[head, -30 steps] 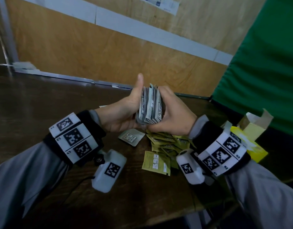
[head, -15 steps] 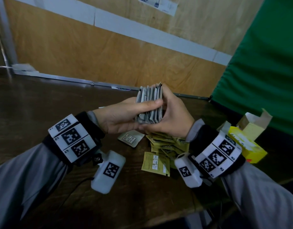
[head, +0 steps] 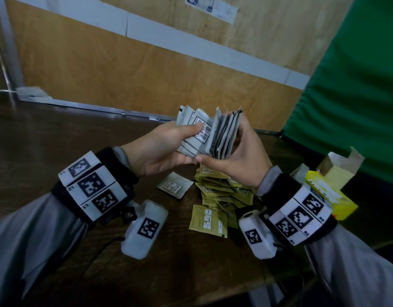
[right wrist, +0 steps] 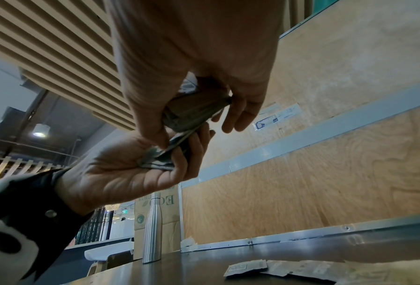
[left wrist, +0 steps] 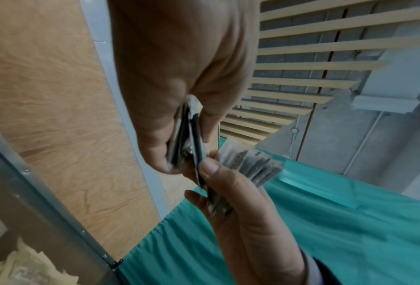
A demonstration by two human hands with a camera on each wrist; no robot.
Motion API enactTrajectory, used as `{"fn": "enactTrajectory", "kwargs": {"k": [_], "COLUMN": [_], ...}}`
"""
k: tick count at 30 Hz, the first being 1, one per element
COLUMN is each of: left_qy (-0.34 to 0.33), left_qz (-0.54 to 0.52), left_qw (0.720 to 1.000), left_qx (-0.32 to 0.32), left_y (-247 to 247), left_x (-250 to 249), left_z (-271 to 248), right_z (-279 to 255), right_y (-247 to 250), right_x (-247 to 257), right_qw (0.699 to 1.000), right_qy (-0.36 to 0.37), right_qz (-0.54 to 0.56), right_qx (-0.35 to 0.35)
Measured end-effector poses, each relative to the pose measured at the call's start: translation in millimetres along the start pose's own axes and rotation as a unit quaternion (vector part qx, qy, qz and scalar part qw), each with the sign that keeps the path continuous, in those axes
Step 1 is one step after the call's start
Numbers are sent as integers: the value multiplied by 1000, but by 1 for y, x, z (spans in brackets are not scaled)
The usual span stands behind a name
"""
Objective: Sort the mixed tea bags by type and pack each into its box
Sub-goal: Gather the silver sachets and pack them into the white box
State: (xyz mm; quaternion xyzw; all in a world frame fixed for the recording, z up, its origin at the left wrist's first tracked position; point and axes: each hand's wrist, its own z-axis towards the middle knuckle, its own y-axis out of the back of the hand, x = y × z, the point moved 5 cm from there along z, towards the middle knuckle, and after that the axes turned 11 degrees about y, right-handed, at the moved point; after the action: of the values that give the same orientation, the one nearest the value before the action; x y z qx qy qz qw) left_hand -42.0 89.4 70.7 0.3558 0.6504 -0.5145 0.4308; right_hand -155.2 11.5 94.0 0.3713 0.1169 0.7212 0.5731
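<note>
Since a second ago the squared stack of grey paper tea sachets (head: pixel 207 132) has fanned apart. Left hand (head: pixel 160 149) pinches the flat half, right hand (head: pixel 235 156) curls round the upright half above the dark wooden table (head: pixel 58 134), likely to check types. Olive-yellow sachets (head: pixel 219 191) lie piled beneath, nearer the open yellow cardboard box (head: pixel 323 191) at right.

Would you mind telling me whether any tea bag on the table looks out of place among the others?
Yes: one grey tea bag lies alone on the table, left of the yellow-green pile, while the other grey ones are held in both hands.
</note>
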Motion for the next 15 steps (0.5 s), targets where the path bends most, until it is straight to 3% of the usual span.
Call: {"fn": "enactTrajectory", "kwargs": {"k": [7, 15], "left_qy": [-54, -24], "left_qz": [25, -1], "left_qw": [993, 998], "left_qx": [-106, -58], "left_y": [10, 2], "left_x": [-1, -2], "left_z": [0, 1], "right_z": [4, 7], "right_y": [-5, -11], "right_x": [-2, -8], "right_qw": [999, 997], "right_qy": [-10, -48], "right_qz": [-45, -66], "right_qx": [-20, 12]}}
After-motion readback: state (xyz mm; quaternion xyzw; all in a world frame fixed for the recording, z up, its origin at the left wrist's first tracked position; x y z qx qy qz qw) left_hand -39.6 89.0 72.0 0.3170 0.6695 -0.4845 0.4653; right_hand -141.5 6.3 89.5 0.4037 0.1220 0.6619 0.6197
